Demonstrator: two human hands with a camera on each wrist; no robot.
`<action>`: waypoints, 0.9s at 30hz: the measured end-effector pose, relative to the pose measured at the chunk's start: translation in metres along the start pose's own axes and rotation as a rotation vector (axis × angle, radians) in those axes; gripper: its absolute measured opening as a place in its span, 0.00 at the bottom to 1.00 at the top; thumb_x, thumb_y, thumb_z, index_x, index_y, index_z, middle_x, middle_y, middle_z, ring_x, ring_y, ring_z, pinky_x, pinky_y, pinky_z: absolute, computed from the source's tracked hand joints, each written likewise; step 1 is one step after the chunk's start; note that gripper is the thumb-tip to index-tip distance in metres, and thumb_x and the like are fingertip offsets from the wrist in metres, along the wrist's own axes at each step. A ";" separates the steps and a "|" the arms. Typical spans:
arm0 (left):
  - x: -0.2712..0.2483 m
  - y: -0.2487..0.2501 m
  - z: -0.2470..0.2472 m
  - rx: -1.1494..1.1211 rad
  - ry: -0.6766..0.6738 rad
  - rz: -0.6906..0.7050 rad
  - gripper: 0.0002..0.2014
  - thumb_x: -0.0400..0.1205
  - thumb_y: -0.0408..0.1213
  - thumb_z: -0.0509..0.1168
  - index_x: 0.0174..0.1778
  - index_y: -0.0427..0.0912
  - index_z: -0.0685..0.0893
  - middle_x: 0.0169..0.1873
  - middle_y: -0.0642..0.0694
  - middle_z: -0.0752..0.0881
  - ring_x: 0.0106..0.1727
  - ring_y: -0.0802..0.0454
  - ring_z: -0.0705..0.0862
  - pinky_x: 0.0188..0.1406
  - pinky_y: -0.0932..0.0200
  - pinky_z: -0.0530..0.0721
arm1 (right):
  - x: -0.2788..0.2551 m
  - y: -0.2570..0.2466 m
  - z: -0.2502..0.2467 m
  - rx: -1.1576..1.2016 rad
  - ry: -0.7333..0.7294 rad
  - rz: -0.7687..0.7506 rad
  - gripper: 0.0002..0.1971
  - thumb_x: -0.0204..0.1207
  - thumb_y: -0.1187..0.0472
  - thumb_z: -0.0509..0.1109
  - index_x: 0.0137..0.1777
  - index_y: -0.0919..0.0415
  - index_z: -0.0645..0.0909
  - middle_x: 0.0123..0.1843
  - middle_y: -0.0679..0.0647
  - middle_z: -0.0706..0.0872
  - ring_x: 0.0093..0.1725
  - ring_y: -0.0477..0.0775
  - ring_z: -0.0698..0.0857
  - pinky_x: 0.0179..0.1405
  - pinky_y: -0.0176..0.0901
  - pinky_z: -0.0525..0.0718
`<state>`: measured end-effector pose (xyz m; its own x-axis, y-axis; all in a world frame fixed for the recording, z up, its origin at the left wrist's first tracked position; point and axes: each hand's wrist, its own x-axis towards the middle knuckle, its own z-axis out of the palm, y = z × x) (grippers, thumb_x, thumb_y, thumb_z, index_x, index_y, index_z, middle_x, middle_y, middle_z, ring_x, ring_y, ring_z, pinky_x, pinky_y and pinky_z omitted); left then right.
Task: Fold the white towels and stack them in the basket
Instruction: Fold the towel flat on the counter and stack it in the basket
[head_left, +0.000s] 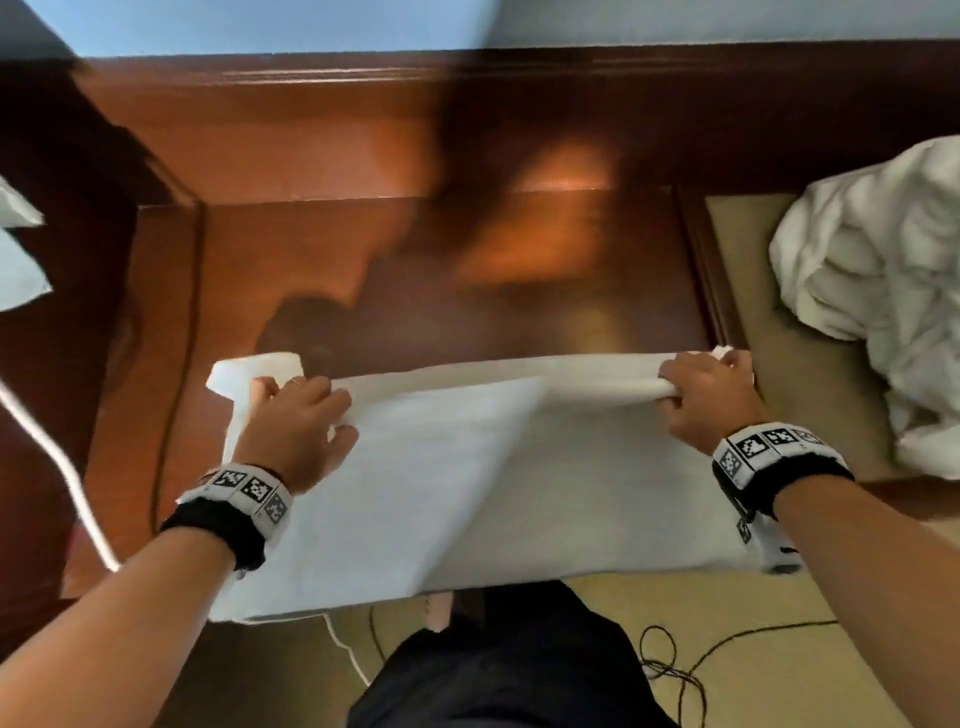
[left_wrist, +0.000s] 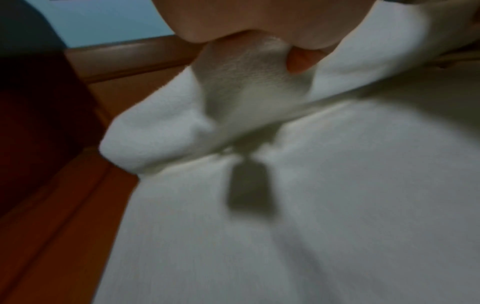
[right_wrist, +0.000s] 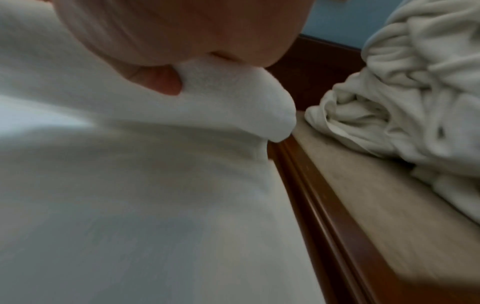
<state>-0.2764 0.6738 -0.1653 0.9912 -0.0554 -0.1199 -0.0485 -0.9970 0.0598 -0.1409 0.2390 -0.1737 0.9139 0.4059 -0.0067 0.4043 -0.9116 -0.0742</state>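
Head view shows the left hand (head_left: 296, 415) and the right hand (head_left: 709, 397) well apart, each gripping a far corner of the flat white terry towel (head_left: 467, 493); the wrist views confirm fingers curled into bunched cloth at both corners; the towel lies on the glossy reddish-brown wooden table (head_left: 467, 270), its near edge hanging over the front. To fold well, I judge both corners should travel together, held taut and level, so edges meet squarely before pressing the crease. Outward, a crumpled heap of white towels (head_left: 883, 291) sits on a tan padded surface (head_left: 753, 270) to the right; dark cables (head_left: 670, 665) trail on the floor; a pale blue wall (head_left: 260, 26) rises behind; no basket is visible.
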 end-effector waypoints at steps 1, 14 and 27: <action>-0.021 0.004 0.010 0.002 0.001 0.012 0.16 0.74 0.47 0.56 0.39 0.42 0.84 0.34 0.45 0.80 0.35 0.40 0.81 0.46 0.44 0.67 | -0.021 -0.002 0.006 -0.023 -0.027 0.007 0.11 0.62 0.55 0.58 0.34 0.56 0.81 0.34 0.53 0.82 0.36 0.61 0.84 0.49 0.53 0.64; -0.111 0.030 0.090 0.058 -0.328 -0.039 0.44 0.68 0.50 0.80 0.78 0.42 0.70 0.65 0.31 0.78 0.61 0.27 0.82 0.54 0.35 0.84 | -0.145 -0.024 0.062 -0.043 -0.496 0.270 0.33 0.68 0.71 0.70 0.75 0.54 0.72 0.80 0.64 0.67 0.77 0.74 0.65 0.69 0.71 0.74; -0.013 -0.003 0.082 -0.107 -0.146 -0.197 0.42 0.78 0.33 0.71 0.87 0.51 0.59 0.85 0.36 0.58 0.85 0.31 0.58 0.77 0.26 0.66 | -0.021 0.025 0.062 0.093 -0.314 0.036 0.47 0.65 0.80 0.68 0.85 0.57 0.60 0.86 0.62 0.61 0.84 0.69 0.59 0.78 0.68 0.66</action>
<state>-0.2990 0.6727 -0.2450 0.9517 0.1244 -0.2808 0.1647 -0.9784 0.1246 -0.1525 0.2113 -0.2372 0.8659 0.3868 -0.3172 0.3537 -0.9218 -0.1587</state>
